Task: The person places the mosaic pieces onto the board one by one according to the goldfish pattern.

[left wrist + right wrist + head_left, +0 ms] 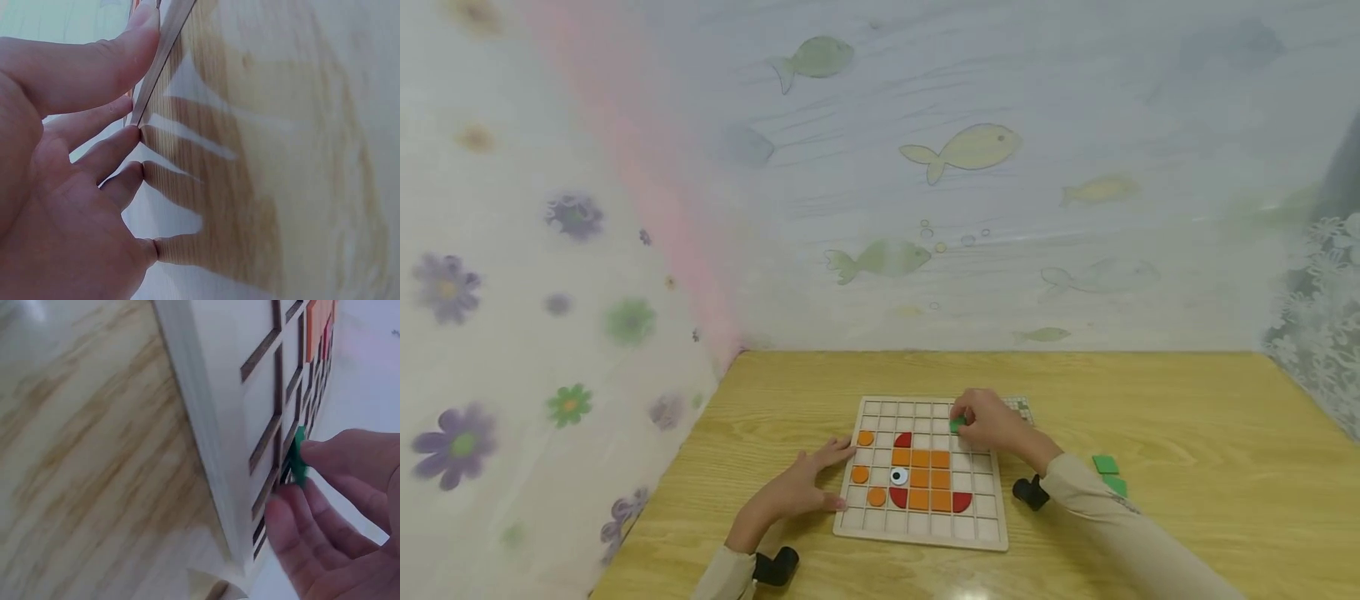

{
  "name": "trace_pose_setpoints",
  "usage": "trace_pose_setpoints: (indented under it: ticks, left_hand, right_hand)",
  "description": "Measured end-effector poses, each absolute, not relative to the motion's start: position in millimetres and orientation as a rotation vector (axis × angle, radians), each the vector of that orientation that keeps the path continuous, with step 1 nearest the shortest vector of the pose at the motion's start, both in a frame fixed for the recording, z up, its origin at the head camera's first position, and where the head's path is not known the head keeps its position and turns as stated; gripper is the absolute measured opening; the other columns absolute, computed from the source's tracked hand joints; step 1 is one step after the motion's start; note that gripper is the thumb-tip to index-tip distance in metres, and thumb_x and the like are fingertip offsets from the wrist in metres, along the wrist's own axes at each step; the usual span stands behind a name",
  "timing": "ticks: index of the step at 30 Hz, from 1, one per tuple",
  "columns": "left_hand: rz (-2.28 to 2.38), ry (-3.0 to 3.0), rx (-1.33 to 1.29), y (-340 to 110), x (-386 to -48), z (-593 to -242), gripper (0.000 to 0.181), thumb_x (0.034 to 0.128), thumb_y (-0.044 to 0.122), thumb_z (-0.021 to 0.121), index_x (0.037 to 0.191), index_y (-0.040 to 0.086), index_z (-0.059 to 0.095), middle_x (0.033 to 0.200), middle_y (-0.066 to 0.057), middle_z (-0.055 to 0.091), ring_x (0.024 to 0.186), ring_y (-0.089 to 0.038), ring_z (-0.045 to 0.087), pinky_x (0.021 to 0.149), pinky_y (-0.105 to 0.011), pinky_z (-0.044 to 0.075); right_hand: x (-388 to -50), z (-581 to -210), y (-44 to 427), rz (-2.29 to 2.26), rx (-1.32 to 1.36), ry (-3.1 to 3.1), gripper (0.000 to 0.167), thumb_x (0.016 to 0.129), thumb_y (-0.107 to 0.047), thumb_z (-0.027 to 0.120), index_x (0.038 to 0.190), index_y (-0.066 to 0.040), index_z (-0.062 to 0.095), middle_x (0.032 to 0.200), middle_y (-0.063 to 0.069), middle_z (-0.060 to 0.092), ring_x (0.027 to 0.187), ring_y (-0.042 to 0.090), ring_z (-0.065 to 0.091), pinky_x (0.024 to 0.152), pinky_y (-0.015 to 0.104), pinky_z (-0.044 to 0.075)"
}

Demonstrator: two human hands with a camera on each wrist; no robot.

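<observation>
A wooden grid board [917, 531] lies on the table. On it are orange square tiles [919, 479], red quarter-round tiles [962, 502], orange round tiles [860, 474] and a white eye tile [898, 476]. My right hand [992, 419] pinches a green tile [299, 453] between thumb and fingers at the board's far right part; the tile's underside contact is hidden. Beside the board's left edge is my left hand [796, 487], fingers spread and fairly straight, with fingertips touching the table and the board's side [165, 59].
Two green tiles [1105, 464] lie on the wooden table [1187, 417], right of the board, close to the right forearm. A patterned card [1021, 407] shows partly behind the board's far right corner. Painted walls [880, 208] border the table's back and left.
</observation>
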State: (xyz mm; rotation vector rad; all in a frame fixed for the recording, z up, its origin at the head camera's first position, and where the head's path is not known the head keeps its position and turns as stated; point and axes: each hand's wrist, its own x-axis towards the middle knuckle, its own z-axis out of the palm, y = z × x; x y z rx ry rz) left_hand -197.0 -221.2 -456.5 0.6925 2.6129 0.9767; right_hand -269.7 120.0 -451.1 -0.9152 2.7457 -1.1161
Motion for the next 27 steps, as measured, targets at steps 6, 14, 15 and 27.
trace_pose_setpoints:
  ticks: [6,14,15,27]
  left_hand:
    - [0.988,2.617,0.686,-223,-198,-459,0.077,0.0785,0.022,0.076,0.145,0.010,0.039,0.154,-0.010,0.026,0.142,-0.034,0.013,0.104,-0.067,-0.006]
    - [0.994,2.611,0.674,-221,-199,-461,0.076,0.0775,0.019,0.076,0.145,0.011,0.041,0.154,-0.010,0.027,0.142,-0.035,0.013,0.105,-0.066,-0.007]
    - [0.996,2.610,0.675,-221,-198,-461,0.076,0.0774,0.019,0.076,0.144,0.010,0.041,0.153,-0.010,0.027,0.142,-0.035,0.013,0.105,-0.067,-0.007]
    - [0.993,2.616,0.673,-221,-199,-460,0.076,0.0781,0.020,0.076,0.145,0.011,0.040,0.154,-0.010,0.026,0.142,-0.035,0.013,0.105,-0.066,-0.006]
  right_hand:
    - [-269,-451,119,-1.095,-0.879,2.768,0.015,0.082,0.004,0.062,0.092,-0.002,0.072,0.089,0.008,0.061,0.065,0.014,0.046,0.056,0.027,0.042]
    - [-266,-453,124,-1.078,-0.878,2.784,0.015,0.082,0.003,0.063,0.093,-0.002,0.072,0.086,0.006,0.059,0.064,0.012,0.045,0.056,0.026,0.041]
    - [-265,-453,124,-1.077,-0.888,2.783,0.015,0.082,0.003,0.063,0.093,-0.002,0.072,0.087,0.006,0.059,0.064,0.012,0.045,0.056,0.025,0.041]
    - [-247,-444,149,-0.897,-1.073,2.813,0.013,0.082,0.001,0.065,0.093,-0.003,0.071,0.088,0.006,0.056,0.069,0.012,0.043,0.059,0.026,0.040]
